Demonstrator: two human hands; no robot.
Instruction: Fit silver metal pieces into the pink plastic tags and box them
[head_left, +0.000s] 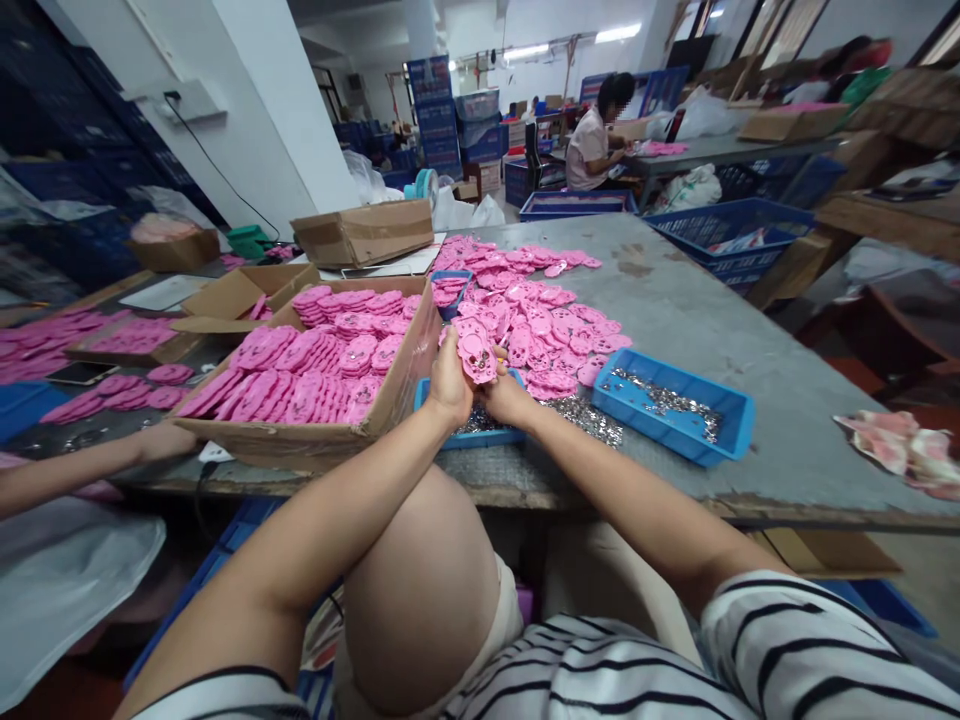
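My left hand (pixel 450 385) is closed on the left edge of a pink plastic piece (pixel 477 350), which is roughly flower-shaped with small metal bits near its lower side. Against the lower right of that piece, my right hand (pixel 510 398) has its fingers pinched together; a speck of yellow shows there, and what they grip is hidden. Under both hands sits a blue tray (pixel 491 438) with small shiny metal parts. A heap of similar pink pieces (pixel 551 325) spreads just beyond my hands.
On the left, a cardboard box (pixel 300 445) holds rows of pink pieces. Another blue tray (pixel 731 440) with metal parts stands to the right, beside loose metal parts (pixel 592 418). A co-worker's hand (pixel 161 440) rests near the box. Crumpled cloth (pixel 904 450) lies at the right edge.
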